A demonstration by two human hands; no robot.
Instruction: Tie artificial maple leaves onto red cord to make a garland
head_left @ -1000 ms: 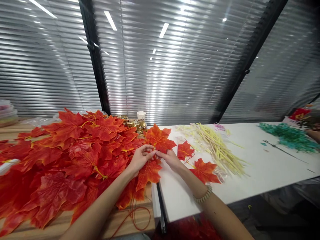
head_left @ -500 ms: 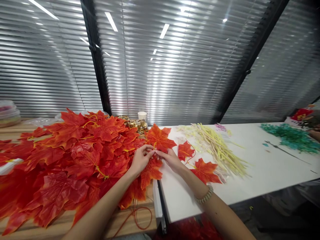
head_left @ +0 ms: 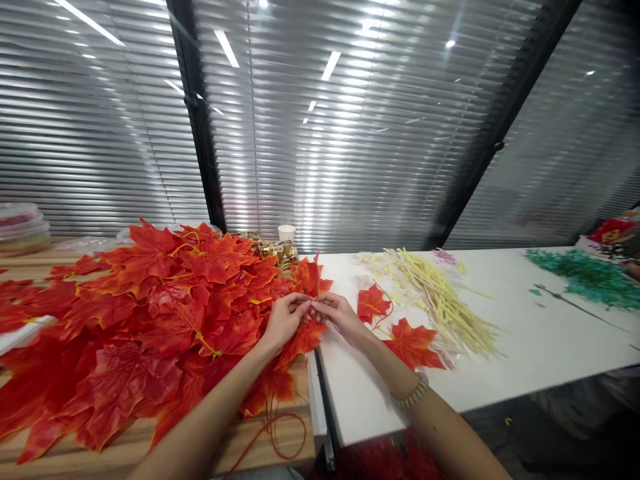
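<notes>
Fingertips of my left hand (head_left: 287,321) and my right hand (head_left: 340,316) meet over the gap between two tables, pinched together at the stem of a red artificial maple leaf (head_left: 309,275). That leaf stands up behind my fingers; a second red maple leaf (head_left: 304,339) hangs beneath them. What exactly lies between the fingertips is too small to make out. To the left spreads a big pile of red maple leaves (head_left: 165,320) with yellow stems. A red cord (head_left: 287,457) loops on the wooden table below my hands.
Two loose leaves (head_left: 414,344) lie on the white table (head_left: 367,407), beside a bundle of yellow strips (head_left: 445,300). Farther right are teal sprigs (head_left: 585,270). Behind stand a paper cup (head_left: 287,233) and gold wrappers (head_left: 280,253); plastic tubs (head_left: 23,230) sit far left.
The leaf above my fingers has turned from facing me broadly to a narrower, folded-looking angle. My hands stay pinched together at nearly the same place.
</notes>
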